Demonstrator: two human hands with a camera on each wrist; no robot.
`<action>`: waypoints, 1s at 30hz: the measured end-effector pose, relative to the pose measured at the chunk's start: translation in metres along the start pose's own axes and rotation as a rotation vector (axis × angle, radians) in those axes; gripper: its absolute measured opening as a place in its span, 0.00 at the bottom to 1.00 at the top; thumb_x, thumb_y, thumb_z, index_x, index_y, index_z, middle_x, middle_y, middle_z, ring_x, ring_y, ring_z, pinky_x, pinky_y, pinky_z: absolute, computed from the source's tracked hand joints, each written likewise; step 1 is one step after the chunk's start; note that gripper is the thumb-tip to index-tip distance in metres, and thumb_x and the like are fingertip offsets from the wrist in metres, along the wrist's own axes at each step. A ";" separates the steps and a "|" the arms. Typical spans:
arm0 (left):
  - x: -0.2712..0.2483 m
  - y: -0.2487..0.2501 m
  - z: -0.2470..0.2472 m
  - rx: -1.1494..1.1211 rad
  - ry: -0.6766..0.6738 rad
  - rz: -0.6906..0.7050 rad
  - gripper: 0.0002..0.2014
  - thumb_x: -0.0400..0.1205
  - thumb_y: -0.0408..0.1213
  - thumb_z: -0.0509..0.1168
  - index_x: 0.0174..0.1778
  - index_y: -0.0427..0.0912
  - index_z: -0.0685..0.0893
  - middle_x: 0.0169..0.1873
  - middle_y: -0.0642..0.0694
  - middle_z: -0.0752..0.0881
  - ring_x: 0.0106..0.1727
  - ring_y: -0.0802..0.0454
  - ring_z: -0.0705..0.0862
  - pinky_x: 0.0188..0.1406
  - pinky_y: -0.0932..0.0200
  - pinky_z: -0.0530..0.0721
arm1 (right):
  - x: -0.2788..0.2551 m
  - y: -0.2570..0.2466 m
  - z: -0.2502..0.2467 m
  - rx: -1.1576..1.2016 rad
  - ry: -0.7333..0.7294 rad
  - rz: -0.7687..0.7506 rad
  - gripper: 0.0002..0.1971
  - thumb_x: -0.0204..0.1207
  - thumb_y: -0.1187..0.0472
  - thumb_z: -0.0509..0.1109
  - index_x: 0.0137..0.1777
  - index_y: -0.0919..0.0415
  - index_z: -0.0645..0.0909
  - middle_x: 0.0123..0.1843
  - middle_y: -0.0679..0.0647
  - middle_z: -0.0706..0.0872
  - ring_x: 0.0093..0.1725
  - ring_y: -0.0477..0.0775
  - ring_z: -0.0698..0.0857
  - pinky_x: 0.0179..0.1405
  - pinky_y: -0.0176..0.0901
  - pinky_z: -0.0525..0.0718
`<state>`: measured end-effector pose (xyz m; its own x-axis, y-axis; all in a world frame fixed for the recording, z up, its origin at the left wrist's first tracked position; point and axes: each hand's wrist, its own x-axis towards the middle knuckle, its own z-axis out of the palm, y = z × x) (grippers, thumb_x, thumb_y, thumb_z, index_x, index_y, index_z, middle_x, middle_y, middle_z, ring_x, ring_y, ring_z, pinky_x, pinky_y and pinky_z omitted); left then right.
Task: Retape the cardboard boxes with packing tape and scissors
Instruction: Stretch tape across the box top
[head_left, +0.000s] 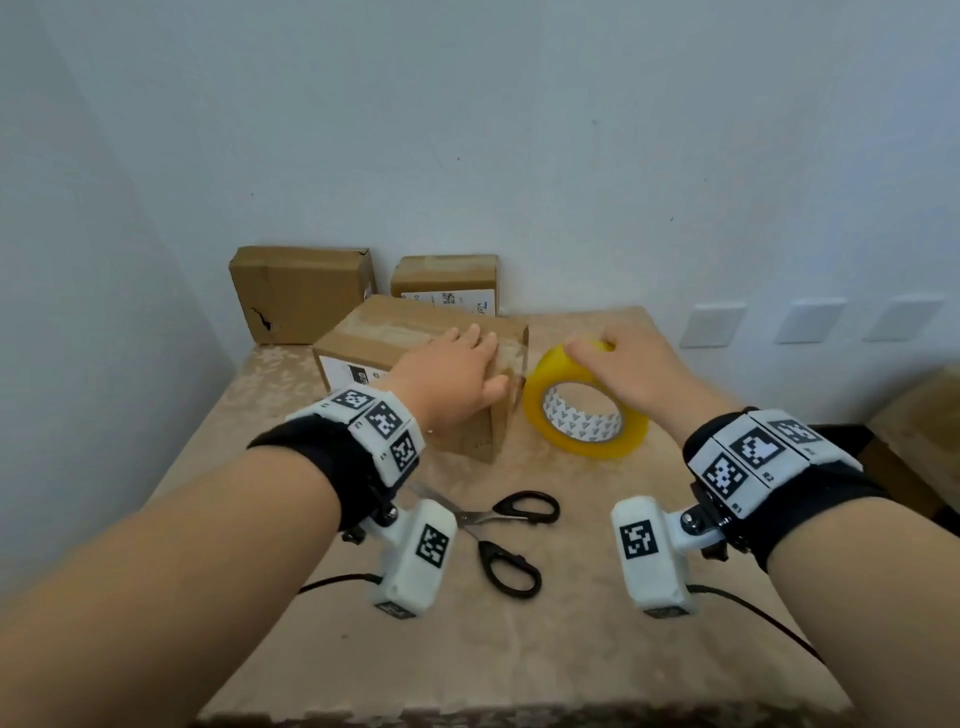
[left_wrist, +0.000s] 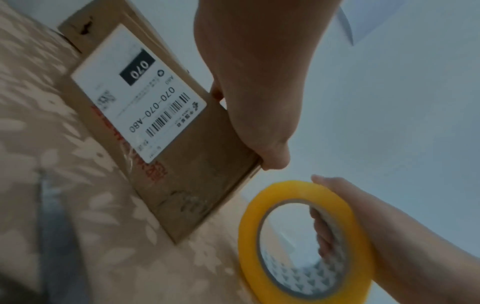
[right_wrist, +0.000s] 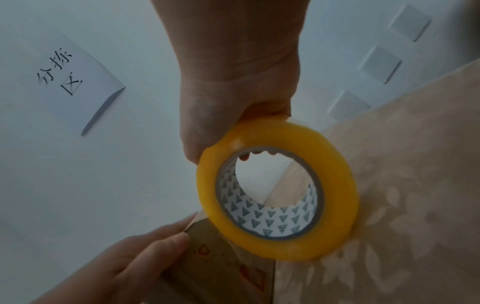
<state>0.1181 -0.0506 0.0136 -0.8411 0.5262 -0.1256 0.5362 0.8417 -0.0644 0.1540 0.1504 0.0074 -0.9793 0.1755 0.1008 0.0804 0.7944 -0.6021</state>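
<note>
A table (head_left: 519, 649) covered with a beige cloth of pale leaf pattern is set into a corner formed by 2 plain white walls. On the right wall, 3 white square plates (head_left: 810, 319) are seen in a row, and in the right wrist view a white sheet (right_wrist: 75, 80) with handwritten characters is fixed to the wall.

The near cardboard box (head_left: 415, 358) lies on the table, and a white shipping label (left_wrist: 137, 92) marked 070 is carried on its front face. The left hand (head_left: 447, 374) is laid flat on the box top, fingers straight and together, with the thumb pressed over the right edge. Just beside the box, the yellow tape roll (head_left: 584, 405) is held tilted by the right hand (head_left: 628, 364), whose fingers are curled through the core and clamped on the ring. The black-handled scissors (head_left: 498, 535) are left lying open on the cloth, near the wrists.

2 further boxes, a left rear box (head_left: 301, 291) and a right rear box (head_left: 447, 283), are stood against the back wall; the right one is partly hidden by the near box. The scissor blades are partly covered by the left wrist camera. Whether a tape strip runs from roll to box cannot be told. A brown shape at the right edge is cut off.
</note>
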 end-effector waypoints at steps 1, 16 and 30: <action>-0.004 -0.004 -0.001 0.025 0.011 0.018 0.30 0.88 0.52 0.43 0.84 0.42 0.48 0.84 0.41 0.50 0.83 0.44 0.54 0.80 0.48 0.60 | -0.004 -0.003 0.001 0.035 0.000 -0.006 0.24 0.78 0.40 0.63 0.28 0.53 0.63 0.28 0.48 0.66 0.31 0.52 0.69 0.29 0.45 0.62; -0.083 -0.061 0.015 -0.064 0.303 -0.006 0.19 0.87 0.40 0.55 0.74 0.55 0.75 0.65 0.45 0.78 0.63 0.44 0.74 0.61 0.47 0.74 | -0.083 -0.096 0.033 0.369 -0.500 0.156 0.20 0.82 0.39 0.60 0.60 0.55 0.75 0.49 0.53 0.85 0.41 0.51 0.85 0.32 0.44 0.85; -0.075 -0.061 0.021 -0.921 0.212 -0.253 0.22 0.88 0.41 0.55 0.79 0.43 0.67 0.75 0.42 0.73 0.72 0.46 0.73 0.71 0.50 0.74 | -0.038 -0.103 0.041 -0.262 -0.380 -0.397 0.22 0.79 0.66 0.65 0.74 0.56 0.76 0.73 0.54 0.78 0.72 0.53 0.75 0.68 0.39 0.69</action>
<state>0.1499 -0.1445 0.0060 -0.9673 0.2523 -0.0277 0.1485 0.6510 0.7445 0.1750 0.0381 0.0334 -0.9377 -0.3448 -0.0416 -0.3085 0.8820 -0.3562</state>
